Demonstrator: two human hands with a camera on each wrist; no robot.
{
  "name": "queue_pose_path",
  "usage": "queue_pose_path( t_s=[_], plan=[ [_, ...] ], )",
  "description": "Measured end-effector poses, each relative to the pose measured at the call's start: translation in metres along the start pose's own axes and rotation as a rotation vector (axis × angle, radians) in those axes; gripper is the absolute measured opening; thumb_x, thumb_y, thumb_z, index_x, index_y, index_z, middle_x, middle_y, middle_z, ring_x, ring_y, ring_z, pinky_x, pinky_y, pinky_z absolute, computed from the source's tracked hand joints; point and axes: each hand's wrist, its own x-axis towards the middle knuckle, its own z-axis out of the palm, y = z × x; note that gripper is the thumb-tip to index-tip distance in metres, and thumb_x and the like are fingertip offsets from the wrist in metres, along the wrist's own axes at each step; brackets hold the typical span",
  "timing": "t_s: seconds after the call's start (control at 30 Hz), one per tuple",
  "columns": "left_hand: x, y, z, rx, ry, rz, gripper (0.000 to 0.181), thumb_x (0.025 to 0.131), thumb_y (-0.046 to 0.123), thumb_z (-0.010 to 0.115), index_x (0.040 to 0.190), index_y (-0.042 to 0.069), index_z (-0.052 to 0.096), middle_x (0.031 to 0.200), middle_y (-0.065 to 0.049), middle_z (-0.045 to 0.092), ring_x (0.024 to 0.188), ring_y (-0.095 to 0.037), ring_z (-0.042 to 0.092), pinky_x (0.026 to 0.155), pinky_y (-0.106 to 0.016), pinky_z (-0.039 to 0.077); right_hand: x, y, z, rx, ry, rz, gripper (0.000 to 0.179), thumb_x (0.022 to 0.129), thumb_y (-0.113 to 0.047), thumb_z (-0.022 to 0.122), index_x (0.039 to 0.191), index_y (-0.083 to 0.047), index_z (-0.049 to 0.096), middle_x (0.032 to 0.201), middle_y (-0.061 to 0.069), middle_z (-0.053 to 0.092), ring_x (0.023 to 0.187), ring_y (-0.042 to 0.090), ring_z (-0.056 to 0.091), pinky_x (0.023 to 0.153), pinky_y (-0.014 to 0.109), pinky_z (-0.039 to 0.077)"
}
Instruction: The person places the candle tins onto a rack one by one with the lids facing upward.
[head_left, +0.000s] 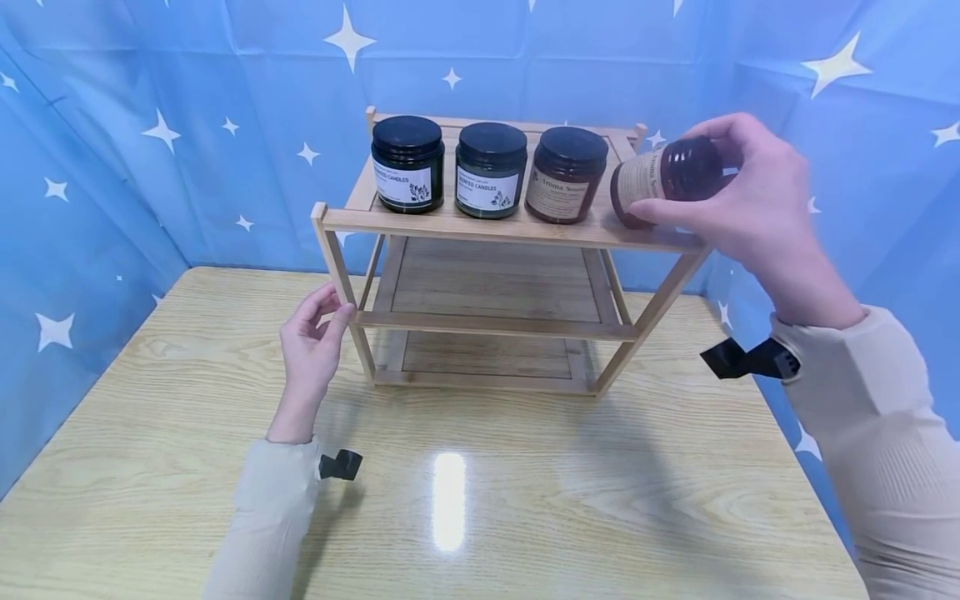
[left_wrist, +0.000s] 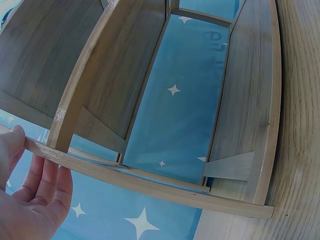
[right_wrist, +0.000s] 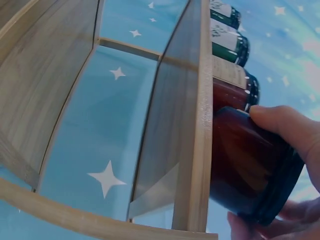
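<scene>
Nearest of all lies the glossy pale wood-grain table (head_left: 225,500), which carries a three-tier bamboo shelf rack (head_left: 495,325) towards its far middle. At the rack's near left corner, the left hand (head_left: 311,346) rests with relaxed, nearly straight fingers against the front left upright, thumb tip on the post; the left wrist view shows the fingers (left_wrist: 42,182) lying along a thin bamboo rail rather than wrapped round it, which looks like bracing so the light frame does not slide or tip while its top is loaded. Both lower tiers show only bare slats. Farther up, on the top tier, three lidded jars stand upright in a row with labels facing near: a dark green glass candle jar with a white label (head_left: 408,163) at the left, a second green candle jar with a white label (head_left: 491,169) beside it, then a brown glass jar with a tan label (head_left: 566,173). Just right of that, at the rack's right end, the right hand (head_left: 750,200) curls thumb and fingers round a fourth brown glass candle jar with a dark lid (head_left: 663,179), held tilted on its side, its base edge at or just above the top board; whether it touches I cannot tell. Behind everything hangs a blue cloth backdrop with white stars (head_left: 225,83).
</scene>
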Motion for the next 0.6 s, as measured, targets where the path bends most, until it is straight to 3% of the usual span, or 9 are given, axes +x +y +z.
queue_pose_path(
  t_s=[0.13,0.33,0.6],
  plan=[
    [0.000,0.000,0.000,0.004,0.002,-0.001,0.027,0.088,-0.014,0.059,0.115,-0.017,0.058,0.090,0.009,0.063,0.089,-0.005,0.061,0.077,-0.017,0.054,0.005,-0.001,0.004,-0.050,-0.020,-0.021,0.066,0.065,-0.027,0.090,0.123,-0.017,0.059,0.103,-0.010,0.057,0.094,0.007,0.049,0.080,0.019,0.037],
    [0.000,0.000,0.000,0.005,0.002,0.001,0.027,0.088,-0.013,0.060,0.115,-0.017,0.058,0.090,0.008,0.064,0.089,-0.007,0.062,0.078,-0.017,0.054,0.014,-0.008,0.006,-0.154,-0.073,-0.016,0.079,0.066,-0.037,0.089,0.129,-0.009,0.050,0.119,0.003,0.055,0.112,0.023,0.045,0.101,0.038,0.034],
    [0.000,0.000,0.001,0.002,0.004,0.000,0.027,0.088,-0.014,0.059,0.114,-0.017,0.057,0.090,0.009,0.063,0.089,-0.007,0.062,0.078,-0.017,0.054,0.022,-0.015,0.008,-0.186,-0.167,-0.059,0.082,0.067,-0.036,0.089,0.135,-0.010,0.052,0.124,0.015,0.059,0.107,0.021,0.048,0.097,0.038,0.035]
  ],
)
